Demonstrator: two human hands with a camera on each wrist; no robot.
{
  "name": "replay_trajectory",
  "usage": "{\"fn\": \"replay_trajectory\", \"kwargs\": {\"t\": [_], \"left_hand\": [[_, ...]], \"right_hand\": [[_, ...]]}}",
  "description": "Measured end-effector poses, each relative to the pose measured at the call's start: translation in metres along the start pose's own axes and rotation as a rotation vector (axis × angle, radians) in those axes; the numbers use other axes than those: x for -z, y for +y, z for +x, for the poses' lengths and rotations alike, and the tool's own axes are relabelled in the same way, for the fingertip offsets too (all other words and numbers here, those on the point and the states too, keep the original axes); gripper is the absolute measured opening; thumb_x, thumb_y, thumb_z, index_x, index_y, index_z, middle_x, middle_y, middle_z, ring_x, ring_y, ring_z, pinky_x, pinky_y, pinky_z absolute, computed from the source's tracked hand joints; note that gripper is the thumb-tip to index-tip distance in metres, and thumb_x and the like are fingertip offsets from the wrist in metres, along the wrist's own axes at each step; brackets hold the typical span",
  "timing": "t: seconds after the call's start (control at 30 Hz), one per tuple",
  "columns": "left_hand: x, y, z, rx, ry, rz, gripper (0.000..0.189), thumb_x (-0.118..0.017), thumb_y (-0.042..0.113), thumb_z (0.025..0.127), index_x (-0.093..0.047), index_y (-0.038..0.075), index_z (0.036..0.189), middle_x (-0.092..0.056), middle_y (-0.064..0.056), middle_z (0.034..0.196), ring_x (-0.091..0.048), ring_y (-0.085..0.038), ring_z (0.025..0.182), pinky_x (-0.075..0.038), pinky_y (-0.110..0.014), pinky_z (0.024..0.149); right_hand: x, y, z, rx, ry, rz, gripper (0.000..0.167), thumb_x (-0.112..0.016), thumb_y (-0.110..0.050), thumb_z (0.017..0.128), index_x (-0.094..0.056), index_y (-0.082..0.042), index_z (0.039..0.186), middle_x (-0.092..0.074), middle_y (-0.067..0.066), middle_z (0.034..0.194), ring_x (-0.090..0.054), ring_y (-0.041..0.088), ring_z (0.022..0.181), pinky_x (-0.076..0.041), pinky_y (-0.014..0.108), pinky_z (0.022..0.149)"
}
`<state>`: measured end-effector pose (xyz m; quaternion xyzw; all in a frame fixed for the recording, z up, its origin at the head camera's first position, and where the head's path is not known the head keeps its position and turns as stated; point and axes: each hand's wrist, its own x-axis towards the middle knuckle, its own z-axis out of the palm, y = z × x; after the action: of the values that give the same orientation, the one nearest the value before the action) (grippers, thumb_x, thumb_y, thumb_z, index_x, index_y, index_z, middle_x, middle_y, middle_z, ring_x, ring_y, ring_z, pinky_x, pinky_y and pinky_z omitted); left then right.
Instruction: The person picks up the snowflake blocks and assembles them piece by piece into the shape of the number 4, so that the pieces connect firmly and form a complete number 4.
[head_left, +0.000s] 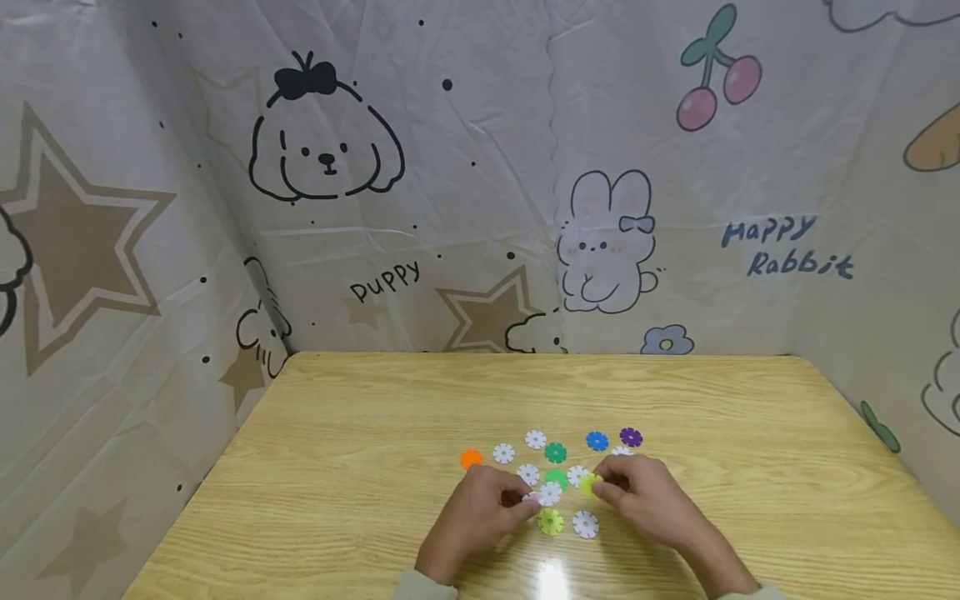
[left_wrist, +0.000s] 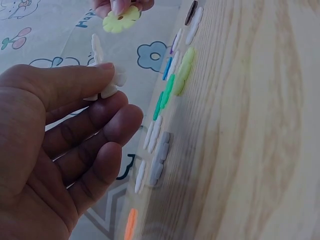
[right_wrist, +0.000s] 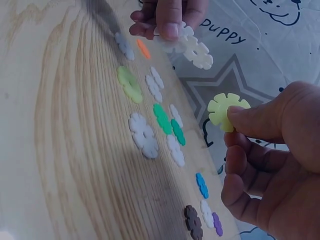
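Note:
My left hand [head_left: 486, 502] pinches a pair of white notched flower-shaped discs [head_left: 551, 494] between thumb and index finger. In the right wrist view the two white discs look joined together at an angle. Opposite it, my right hand [head_left: 651, 497] holds a yellow notched disc [right_wrist: 220, 111] by its edge, between thumb and forefinger. Both hands are raised above the table, and the yellow disc is apart from the white pair. Under and between the hands lie a light green disc [head_left: 557, 478], a yellow-green disc [head_left: 551, 522] and a white disc [head_left: 586, 524].
Several more discs lie flat on the wooden table [head_left: 360, 417]: an orange disc [head_left: 471, 459], a dark green disc [head_left: 556, 452], a blue disc [head_left: 597, 441], a purple disc [head_left: 631, 437], a dark brown disc [right_wrist: 193, 223] and white ones. Printed cloth [head_left: 465, 208] hangs behind and at both sides.

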<state>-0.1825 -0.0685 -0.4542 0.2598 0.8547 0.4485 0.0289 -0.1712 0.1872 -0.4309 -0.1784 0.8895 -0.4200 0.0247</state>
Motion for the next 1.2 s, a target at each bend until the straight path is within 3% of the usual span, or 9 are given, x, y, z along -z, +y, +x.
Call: {"fn": "replay_trajectory", "kwargs": {"t": [0.93, 1.2], "left_hand": [[-0.004, 0.001, 0.001, -0.021, -0.016, -0.005, 0.007, -0.079, 0.017, 0.087, -0.079, 0.012, 0.083, -0.065, 0.016, 0.073, -0.055, 0.002, 0.066, -0.049, -0.02, 0.063], [-0.004, 0.001, 0.002, -0.047, -0.003, 0.022, 0.009, -0.079, 0.014, 0.087, -0.078, 0.013, 0.078, -0.062, 0.017, 0.068, -0.05, 0.003, 0.06, -0.046, -0.018, 0.057]], "right_hand": [[-0.01, -0.01, 0.009, 0.073, -0.036, 0.056, 0.008, -0.069, -0.01, 0.094, -0.07, -0.01, 0.086, -0.066, -0.001, 0.083, -0.058, 0.009, 0.075, -0.05, 0.028, 0.066], [-0.015, -0.01, 0.009, 0.073, 0.013, 0.052, 0.008, -0.07, -0.003, 0.09, -0.072, -0.008, 0.084, -0.066, -0.003, 0.083, -0.056, 0.008, 0.071, -0.049, 0.026, 0.061]]}}
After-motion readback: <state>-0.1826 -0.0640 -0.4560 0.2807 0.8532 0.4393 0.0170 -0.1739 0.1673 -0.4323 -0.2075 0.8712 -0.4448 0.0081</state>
